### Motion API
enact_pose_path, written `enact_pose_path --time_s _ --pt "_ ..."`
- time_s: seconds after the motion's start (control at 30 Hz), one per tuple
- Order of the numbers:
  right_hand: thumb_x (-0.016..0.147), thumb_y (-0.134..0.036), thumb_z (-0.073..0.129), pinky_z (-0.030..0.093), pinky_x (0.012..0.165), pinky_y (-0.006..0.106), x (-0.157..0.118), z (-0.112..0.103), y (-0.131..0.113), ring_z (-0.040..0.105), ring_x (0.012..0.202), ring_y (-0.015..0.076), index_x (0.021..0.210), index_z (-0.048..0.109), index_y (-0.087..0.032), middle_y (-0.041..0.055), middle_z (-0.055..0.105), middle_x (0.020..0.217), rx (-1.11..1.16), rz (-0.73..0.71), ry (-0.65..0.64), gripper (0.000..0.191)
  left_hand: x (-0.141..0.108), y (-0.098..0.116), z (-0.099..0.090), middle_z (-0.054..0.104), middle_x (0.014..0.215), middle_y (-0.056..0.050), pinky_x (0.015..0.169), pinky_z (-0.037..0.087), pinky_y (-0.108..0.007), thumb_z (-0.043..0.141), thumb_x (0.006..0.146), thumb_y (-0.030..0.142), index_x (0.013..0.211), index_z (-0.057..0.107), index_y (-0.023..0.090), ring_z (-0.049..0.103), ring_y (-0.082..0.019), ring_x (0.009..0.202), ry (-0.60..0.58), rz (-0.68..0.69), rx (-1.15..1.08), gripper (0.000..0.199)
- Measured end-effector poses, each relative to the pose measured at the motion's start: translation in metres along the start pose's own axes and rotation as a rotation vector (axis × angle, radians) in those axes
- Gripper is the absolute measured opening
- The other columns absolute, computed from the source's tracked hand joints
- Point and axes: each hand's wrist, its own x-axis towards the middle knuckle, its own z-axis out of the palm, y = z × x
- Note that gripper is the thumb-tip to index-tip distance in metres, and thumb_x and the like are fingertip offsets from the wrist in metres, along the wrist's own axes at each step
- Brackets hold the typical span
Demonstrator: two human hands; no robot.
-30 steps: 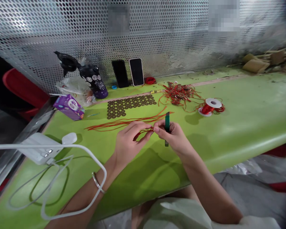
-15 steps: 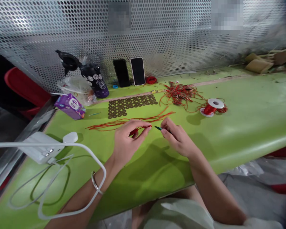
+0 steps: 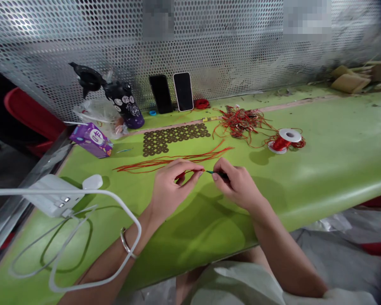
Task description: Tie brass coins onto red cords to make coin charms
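Observation:
Between the thumb and forefinger of my left hand [image 3: 169, 184] is a red cord [image 3: 203, 170], its small end poking past the fingertips. My right hand [image 3: 239, 186] is closed around a slim tool with a thin dark-green tip [image 3: 210, 172]; its exact kind is hard to make out. That tip points left and meets or almost meets the cord's end. Just beyond both hands, a bundle of loose red cords [image 3: 139, 164] lies across the green table [image 3: 190, 220]. Behind it, round brown coin-like discs [image 3: 155, 144] with holes are laid in rows.
A tangle of red cords [image 3: 241, 120] and a spool of red cord [image 3: 280, 144] lie to the right. Two phones [image 3: 183, 91] lean on the perforated metal panel [image 3: 228, 55]. At left are a dark bottle [image 3: 127, 108], a purple box [image 3: 93, 139] and a white charger [image 3: 55, 195] with a looping cable.
The green tool tip has come closer to the cord end, closing the small gap between them. My left hand keeps its pinch. The view has shifted slightly.

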Motion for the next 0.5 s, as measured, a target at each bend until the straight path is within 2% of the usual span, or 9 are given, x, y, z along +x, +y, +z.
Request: enact_pose_path --time_s 0.2,0.5 --pt "0.086 -0.03 0.043 0.03 0.049 0.022 -0.0012 0.0031 0.0014 0.043 0.046 0.0118 0.079 0.047 -0.019 -0.0039 0.046 0.053 -0.111 -0.069 0.087 0.013 0.0004 0.0003 -0.0001 0.067 0.074 -0.001 0.045 0.035 -0.019 0.063 0.079 0.014 0.078 0.066 0.018 0.046 -0.007 0.051 -0.03 0.004 -0.009 0.005" --pt "0.092 -0.028 0.041 0.035 0.05 0.019 -0.0042 0.0073 -0.0037 0.044 0.046 0.0099 0.089 0.054 -0.018 -0.0029 0.053 0.057 -0.045 -0.119 0.127 0.017 -0.0004 -0.0027 -0.0019 0.051 0.063 0.002 0.044 0.026 -0.023 0.061 0.082 0.024 0.074 0.056 0.018 0.037 -0.008 0.05 -0.144 -0.243 -0.252 0.011"
